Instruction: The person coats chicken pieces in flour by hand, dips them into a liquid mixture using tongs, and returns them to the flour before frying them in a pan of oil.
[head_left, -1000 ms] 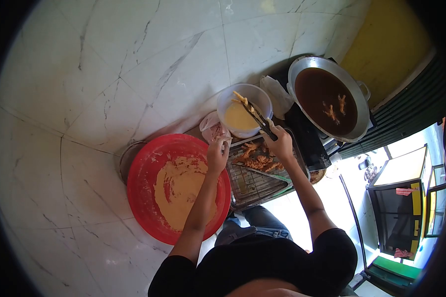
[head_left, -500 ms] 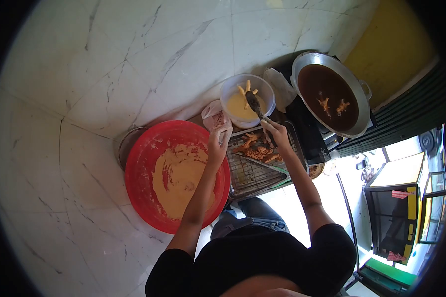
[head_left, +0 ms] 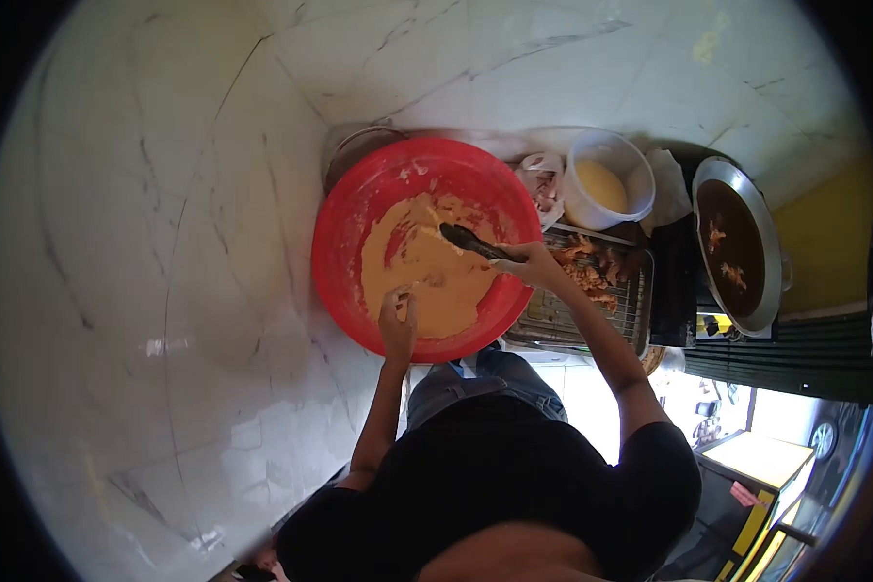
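A pair of dark tongs [head_left: 470, 242] is gripped in my right hand [head_left: 522, 262] over the wide red basin [head_left: 344, 276]. By the tips of the tongs is a pale, batter-coated chicken foot [head_left: 434, 221], which blends into the flour below. Yellowish flour [head_left: 436, 281] coats the basin's bottom, with bare red patches and crumbs on the wall. My left hand [head_left: 398, 320] hangs over the near part of the flour, fingers loosely bent and apart, holding nothing.
Right of the basin stand a bag of raw meat [head_left: 543, 189], a tub of yellow batter [head_left: 601, 184] and a rack tray [head_left: 548, 315] bearing fried pieces [head_left: 592, 276]. Farther right, chicken feet [head_left: 734, 276] fry in a pan [head_left: 768, 262] of brown oil. A marbled wall [head_left: 514, 78] runs behind.
My view has turned left. Both hands have moved from the batter tub and meat bag to the red basin, the tongs bringing the chicken foot over the flour.
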Demonstrator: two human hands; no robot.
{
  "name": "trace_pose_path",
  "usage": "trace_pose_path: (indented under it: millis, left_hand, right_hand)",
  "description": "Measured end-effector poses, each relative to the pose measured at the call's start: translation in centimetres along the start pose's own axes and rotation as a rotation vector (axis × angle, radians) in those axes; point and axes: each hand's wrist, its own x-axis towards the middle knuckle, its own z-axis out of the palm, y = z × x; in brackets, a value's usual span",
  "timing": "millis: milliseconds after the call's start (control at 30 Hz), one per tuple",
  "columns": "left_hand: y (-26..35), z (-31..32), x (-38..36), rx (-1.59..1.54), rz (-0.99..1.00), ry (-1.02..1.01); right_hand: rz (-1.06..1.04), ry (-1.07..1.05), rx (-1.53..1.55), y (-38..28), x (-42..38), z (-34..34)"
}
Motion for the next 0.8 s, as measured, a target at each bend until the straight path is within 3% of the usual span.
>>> trace_pose_path:
  millis: [100, 300, 400, 600, 800]
  left_hand:
    - [-0.1, -2.2, -0.9, -0.008, -0.028, 0.130]
    - [-0.8, -3.9, -1.3, -0.002, 0.020, 0.213]
    - [-1.3, -4.3, -1.3, 0.001, 0.005, 0.227]
    - [-1.7, -5.1, -1.0, -0.012, -0.033, 0.181]
    - [-1.9, -3.5, -1.2, 0.060, 0.004, 0.092]
  right_hand:
    - [-0.021, -0.139, -0.259, 1.6, 3.6, 3.9]
    - [0.070, -0.298, -0.252, 0.1, 6.2, 7.2]
    - [0.018, -0.242, -0.474, -0.1, 6.8, 7.4]
    - [0.017, -0.125, -0.278, 0.5, 6.7, 3.4]
    - [-0.108, 0.179, -0.450, 1.0, 6.1, 1.7]
